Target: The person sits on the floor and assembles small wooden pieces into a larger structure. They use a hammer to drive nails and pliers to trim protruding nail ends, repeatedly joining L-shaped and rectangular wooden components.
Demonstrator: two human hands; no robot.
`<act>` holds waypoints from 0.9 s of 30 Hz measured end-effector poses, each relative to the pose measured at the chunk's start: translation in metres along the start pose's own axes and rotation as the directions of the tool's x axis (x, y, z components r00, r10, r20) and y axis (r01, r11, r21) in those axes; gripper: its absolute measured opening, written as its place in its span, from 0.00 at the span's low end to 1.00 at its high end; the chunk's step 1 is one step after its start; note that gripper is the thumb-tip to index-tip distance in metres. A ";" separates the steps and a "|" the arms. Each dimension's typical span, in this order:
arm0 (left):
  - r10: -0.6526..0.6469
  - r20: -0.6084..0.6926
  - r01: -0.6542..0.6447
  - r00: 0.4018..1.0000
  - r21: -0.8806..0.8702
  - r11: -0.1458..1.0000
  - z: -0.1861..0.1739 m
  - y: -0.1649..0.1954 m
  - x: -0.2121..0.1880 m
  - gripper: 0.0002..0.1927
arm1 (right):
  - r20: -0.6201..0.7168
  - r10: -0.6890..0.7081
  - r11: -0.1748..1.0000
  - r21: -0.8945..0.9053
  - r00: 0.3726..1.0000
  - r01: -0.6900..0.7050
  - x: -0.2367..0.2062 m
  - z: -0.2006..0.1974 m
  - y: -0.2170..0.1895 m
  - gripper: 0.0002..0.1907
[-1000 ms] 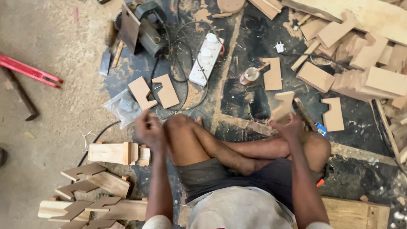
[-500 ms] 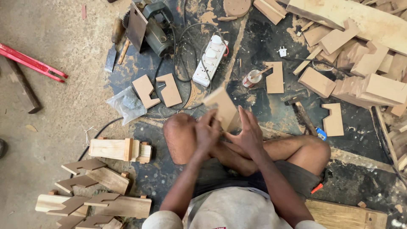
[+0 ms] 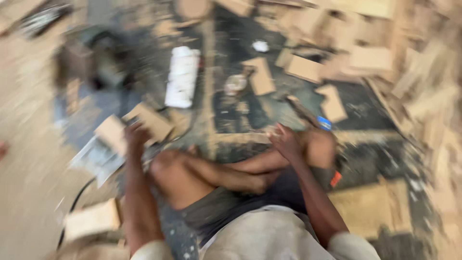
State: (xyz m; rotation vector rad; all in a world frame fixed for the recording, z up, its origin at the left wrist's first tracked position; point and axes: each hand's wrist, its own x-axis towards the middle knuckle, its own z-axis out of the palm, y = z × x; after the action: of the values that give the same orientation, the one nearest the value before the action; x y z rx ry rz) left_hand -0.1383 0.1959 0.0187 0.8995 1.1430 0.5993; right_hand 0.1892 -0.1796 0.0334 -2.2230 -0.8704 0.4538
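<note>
Hands have parted since a moment ago: the left hand [image 3: 136,136] now reaches a wood piece [image 3: 150,121] on the floor [image 3: 29,159], its grip too blurred to tell, while the right hand [image 3: 285,140] rests spread, empty, by the knee [image 3: 320,147].

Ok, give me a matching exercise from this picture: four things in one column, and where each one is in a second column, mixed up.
Things:
1. left hand
2. right hand
3. white power strip
4. blue object

Places:
A. on the floor, beyond the knees
B. by the right knee
C. reaching out to the wood pieces on the left
D. just past the right knee

Pairs: 1-C, 2-B, 3-A, 4-D
</note>
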 end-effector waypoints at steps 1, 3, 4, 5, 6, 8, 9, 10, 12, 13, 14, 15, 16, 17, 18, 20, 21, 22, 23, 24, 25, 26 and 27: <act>-0.102 -0.030 0.097 0.994 -0.138 0.986 0.000 -0.004 0.003 0.19 | -0.083 -0.032 0.999 0.006 0.996 0.033 0.003 -0.009 0.002 0.31; -0.016 0.022 0.013 1.000 0.112 0.994 0.000 -0.005 0.004 0.17 | -0.204 0.033 0.997 -0.056 0.978 -0.046 0.007 -0.032 0.009 0.28; -0.009 0.027 0.009 1.000 0.003 1.000 -0.001 -0.004 0.002 0.17 | -0.253 0.050 0.994 -0.079 0.966 -0.072 0.012 -0.046 0.010 0.26; 0.043 -0.025 -0.039 0.999 0.126 0.991 -0.001 -0.003 0.001 0.16 | -0.272 0.117 0.987 -0.079 0.955 -0.143 0.017 -0.062 0.013 0.24; 0.107 -0.077 -0.085 0.991 0.247 0.965 -0.001 -0.002 -0.003 0.16 | -0.284 0.180 0.975 -0.074 0.942 -0.209 0.021 -0.077 0.015 0.22; 0.230 -0.029 -0.083 0.973 0.882 0.463 -0.006 0.005 -0.009 0.13 | -0.327 0.243 0.953 -0.094 0.913 -0.287 0.032 -0.100 0.025 0.23; 0.223 -0.061 -0.064 0.973 0.856 0.514 -0.006 0.006 -0.010 0.13 | -0.365 0.239 0.946 -0.120 0.900 -0.300 0.040 -0.109 0.031 0.27; 0.213 -0.094 -0.043 0.972 0.826 0.562 -0.008 0.007 -0.013 0.13 | -0.399 0.235 0.938 -0.146 0.887 -0.314 0.046 -0.117 0.037 0.31; 0.262 -0.109 -0.074 0.959 0.797 0.600 -0.011 0.005 -0.018 0.13 | -0.376 0.200 0.908 -0.276 0.905 -0.315 0.056 -0.130 0.050 0.40; 0.325 -0.089 -0.128 0.942 0.798 0.589 -0.014 0.003 -0.021 0.14 | -0.361 0.178 0.890 -0.338 0.915 -0.307 0.061 -0.135 0.055 0.44; 0.387 -0.073 -0.179 0.919 0.798 0.575 -0.017 0.002 -0.022 0.15 | -0.323 0.237 0.874 -0.340 0.916 -0.346 0.065 -0.139 0.058 0.48; 0.386 -0.063 -0.189 0.920 0.792 0.580 -0.021 0.000 -0.026 0.14 | -0.281 0.296 0.857 -0.345 0.913 -0.384 0.069 -0.142 0.060 0.52; 0.386 -0.054 -0.199 0.921 0.786 0.585 -0.027 -0.002 -0.031 0.14 | -0.238 0.352 0.838 -0.352 0.905 -0.418 0.073 -0.144 0.062 0.55; 0.385 -0.045 -0.208 0.922 0.781 0.590 -0.033 -0.003 -0.035 0.14 | -0.231 0.305 0.840 -0.392 0.924 -0.375 0.077 -0.146 0.064 0.57; 0.422 -0.040 -0.267 0.906 0.718 0.642 -0.038 -0.005 -0.039 0.15 | -0.221 0.259 0.839 -0.431 0.940 -0.332 0.080 -0.146 0.066 0.58; 0.492 -0.043 -0.381 0.869 0.576 0.723 -0.047 -0.009 -0.049 0.19 | -0.198 0.221 0.838 -0.463 0.955 -0.289 0.085 -0.146 0.070 0.57; 0.471 -0.086 -0.331 0.878 0.602 0.727 -0.051 -0.011 -0.053 0.20 | -0.180 0.235 0.841 -0.455 0.955 -0.293 0.086 -0.146 0.073 0.55; 0.450 -0.132 -0.276 0.883 0.629 0.726 -0.055 -0.012 -0.060 0.20 | -0.158 0.252 0.845 -0.445 0.955 -0.296 0.086 -0.144 0.077 0.54; 0.436 -0.177 -0.227 0.882 0.651 0.724 -0.058 -0.013 -0.065 0.21 | -0.158 0.241 0.858 -0.427 0.957 -0.287 0.086 -0.143 0.081 0.52; 0.470 -0.162 -0.239 0.868 0.692 0.681 -0.060 -0.015 -0.068 0.20 | -0.166 0.225 0.870 -0.409 0.960 -0.275 0.086 -0.142 0.085 0.51; 0.500 -0.144 -0.250 0.854 0.730 0.636 -0.061 -0.017 -0.071 0.20 | -0.177 0.209 0.881 -0.393 0.962 -0.263 0.086 -0.142 0.088 0.50; 0.527 -0.123 -0.257 0.841 0.767 0.589 -0.062 -0.018 -0.074 0.19 | -0.171 0.188 0.890 -0.386 0.967 -0.242 0.085 -0.142 0.091 0.49; 0.551 -0.103 -0.276 0.828 0.781 0.560 -0.061 -0.018 -0.076 0.20 | -0.169 0.166 0.899 -0.380 0.971 -0.220 0.083 -0.143 0.093 0.47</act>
State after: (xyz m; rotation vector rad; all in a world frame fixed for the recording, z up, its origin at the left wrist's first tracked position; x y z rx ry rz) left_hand -0.2213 0.1437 0.0331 1.8947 1.5386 0.7011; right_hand 0.3674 -0.2396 0.0604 -2.6959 -0.7202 0.2268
